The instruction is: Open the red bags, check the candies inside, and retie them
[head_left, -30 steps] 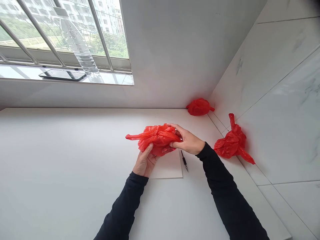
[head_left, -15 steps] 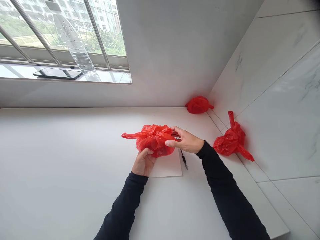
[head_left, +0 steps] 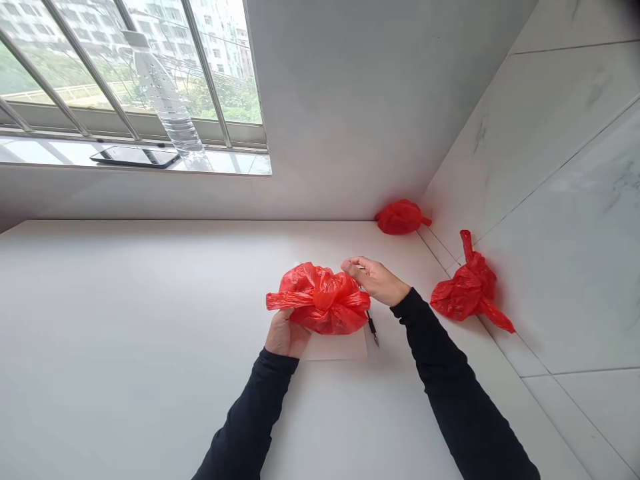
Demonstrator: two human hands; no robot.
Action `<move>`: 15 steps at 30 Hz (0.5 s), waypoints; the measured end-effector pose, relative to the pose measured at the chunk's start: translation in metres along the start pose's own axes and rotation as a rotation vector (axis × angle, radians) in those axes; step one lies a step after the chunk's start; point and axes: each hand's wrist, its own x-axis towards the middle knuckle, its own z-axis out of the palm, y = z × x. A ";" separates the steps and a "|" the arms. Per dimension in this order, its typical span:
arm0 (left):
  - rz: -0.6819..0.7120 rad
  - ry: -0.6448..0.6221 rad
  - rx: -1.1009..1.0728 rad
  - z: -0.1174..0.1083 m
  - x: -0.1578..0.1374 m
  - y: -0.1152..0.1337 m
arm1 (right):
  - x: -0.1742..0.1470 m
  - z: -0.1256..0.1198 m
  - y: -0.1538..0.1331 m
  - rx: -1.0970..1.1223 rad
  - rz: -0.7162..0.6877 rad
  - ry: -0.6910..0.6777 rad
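A knotted red plastic bag (head_left: 327, 300), bulging with contents I cannot make out, is held above the white table. My left hand (head_left: 286, 335) grips it from below on its left side, and most of its fingers are hidden under the bag. At the bag's upper right edge is my right hand (head_left: 377, 279), thumb and fingertips drawn together; whether they pinch the plastic is unclear. Beneath the bag lies a white sheet (head_left: 340, 348), partly covered. A black pen (head_left: 373, 329) rests by the sheet's right edge.
Two more knotted red bags lie to the right: one bag (head_left: 401, 217) in the back corner, another bag (head_left: 465, 290) against the tiled wall (head_left: 565, 253). On the window sill stand a clear bottle (head_left: 173, 110) and a flat dark tablet-like device (head_left: 135, 157). The white table (head_left: 150, 333) meets the back wall.
The bag has turned and tipped so its knot faces me more. My right thumb has left the bag's front and moved up to its upper right edge. The camera view has shifted slightly.
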 end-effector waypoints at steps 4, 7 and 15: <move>0.000 -0.014 -0.011 0.009 -0.002 0.000 | -0.002 0.003 0.000 -0.042 -0.022 -0.005; 0.016 -0.035 -0.002 0.015 -0.003 0.000 | -0.002 0.004 -0.005 -0.069 -0.102 0.087; 0.110 -0.044 0.124 0.014 0.001 -0.003 | -0.003 0.001 -0.010 -0.164 -0.258 0.174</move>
